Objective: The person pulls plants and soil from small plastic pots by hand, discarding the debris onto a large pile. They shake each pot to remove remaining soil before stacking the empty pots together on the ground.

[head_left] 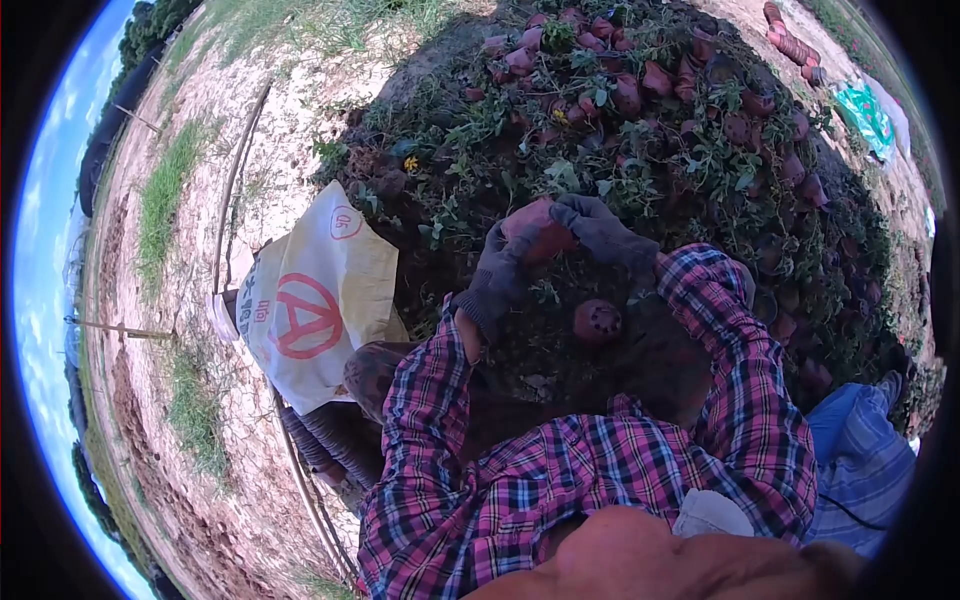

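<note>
Head view: we grip the sweet potato (538, 232) between left hand (492, 275) and right hand (603, 230), long axis probably crosswise.

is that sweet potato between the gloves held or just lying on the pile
Held: the left hand and right hand, both gloved, clasp the sweet potato from either side.

Left hand (493, 275), right hand (600, 228): dark grey gloves. Pot (540, 232) between them: reddish-brown. Shirt sleeves (740, 380): magenta, navy, white plaid. Sack (315, 300): cream, red circled emblem, red lettering. Plants (640, 150): green leaves, few yellow flowers. Cloth (860, 450) at right: blue, thin pale stripes. Ground (290, 110): pale tan, green grass patches.
</note>
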{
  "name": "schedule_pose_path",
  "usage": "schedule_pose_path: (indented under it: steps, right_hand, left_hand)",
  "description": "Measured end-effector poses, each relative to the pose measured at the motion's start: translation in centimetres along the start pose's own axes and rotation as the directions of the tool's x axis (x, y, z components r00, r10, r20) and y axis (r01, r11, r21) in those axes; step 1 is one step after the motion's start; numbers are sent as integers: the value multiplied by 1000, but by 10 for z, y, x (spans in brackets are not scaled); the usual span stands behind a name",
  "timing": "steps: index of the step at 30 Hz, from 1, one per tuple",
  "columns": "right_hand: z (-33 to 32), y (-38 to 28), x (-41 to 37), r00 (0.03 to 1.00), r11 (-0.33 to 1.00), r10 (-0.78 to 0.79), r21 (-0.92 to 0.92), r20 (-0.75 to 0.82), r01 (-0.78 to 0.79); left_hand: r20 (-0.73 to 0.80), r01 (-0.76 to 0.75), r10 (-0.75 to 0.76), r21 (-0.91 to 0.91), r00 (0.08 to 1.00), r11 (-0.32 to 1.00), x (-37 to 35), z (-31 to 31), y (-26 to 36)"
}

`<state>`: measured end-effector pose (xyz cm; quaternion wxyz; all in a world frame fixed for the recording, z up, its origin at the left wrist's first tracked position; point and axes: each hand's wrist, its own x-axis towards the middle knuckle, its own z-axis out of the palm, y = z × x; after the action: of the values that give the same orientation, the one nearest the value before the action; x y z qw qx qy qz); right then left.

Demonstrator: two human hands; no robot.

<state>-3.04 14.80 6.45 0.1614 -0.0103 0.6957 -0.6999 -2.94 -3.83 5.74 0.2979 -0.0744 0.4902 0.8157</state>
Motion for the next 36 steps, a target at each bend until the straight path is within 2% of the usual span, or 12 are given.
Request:
schedule_pose_path:
  steps: [2,8,12,16,19,21,23,24,27,28,31,36]
  right_hand:
    - [-2,-1,-6,996,990,62,-127,56,-55]
    - [-6,13,-14,984,971,-76,237,162,36]
    - [-19,39,-11,918,941,-277,-115,283,319]
    - [-30,36,-13,769,521,-505,-572,392,634]
    - [-37,35,-18,794,470,-493,-659,356,588]
    - [-39,32,-22,806,369,-499,-764,317,529]
    - [-38,11,-24,966,988,-6,-150,-259,-34]
    - [-36,4,-23,868,904,382,324,-317,-279]
    - [-69,43,-4,891,988,70,-95,-448,-125]
    - [-81,63,7,881,978,74,-138,-467,-155]
    - [-88,87,33,882,972,130,-117,-453,-203]
    - [-4,48,74,914,948,314,142,-256,-286]
  left_hand:
    - [-46,12,-16,-84,999,996,6,-6,-7]
    - [-47,-122,121,-18,992,992,3,-7,-7]
    - [-2,-211,225,338,974,917,1,9,-19]
    - [212,-485,489,687,846,541,-5,17,-21]
    - [239,-541,512,596,825,594,4,11,-30]
    - [122,-442,425,304,897,844,7,12,-35]
    - [-7,-310,315,152,949,939,9,9,-32]
    - [-197,-238,266,154,944,959,7,7,-21]
    - [-151,-128,394,791,907,599,31,-76,-35]
    - [-188,69,245,902,951,426,9,-60,-23]
    - [-85,90,-29,961,996,260,-6,-34,-37]
    - [-49,56,-53,987,997,153,-8,-43,-57]
